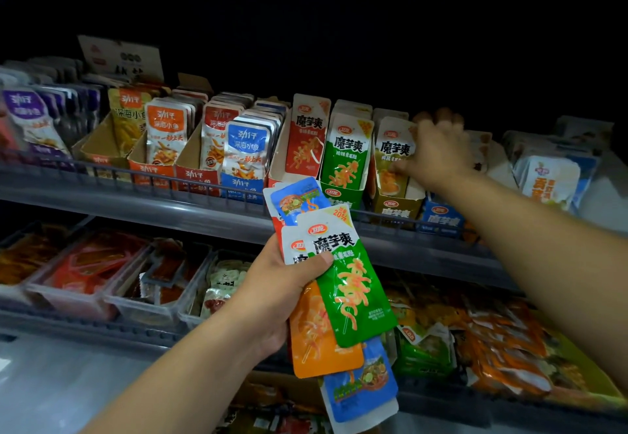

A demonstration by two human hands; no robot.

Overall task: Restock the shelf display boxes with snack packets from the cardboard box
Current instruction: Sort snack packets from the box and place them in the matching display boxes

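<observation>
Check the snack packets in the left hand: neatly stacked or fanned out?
Fanned out. The left hand grips the snack packets, green packet on top, orange packet and blue packets splaying out at different angles.

1. The space above and behind the shelving was black and unlit
2. 2 grey shelves crossed the view, the upper shelf (136, 195) over the lower shelf (85, 330), both slanting down to the right
3. A thin wire rail (102, 167) fronted the upper shelf
4. The shelf fronts were lit
5. A pale grey surface (61, 386), floor or ledge, showed lower left
</observation>
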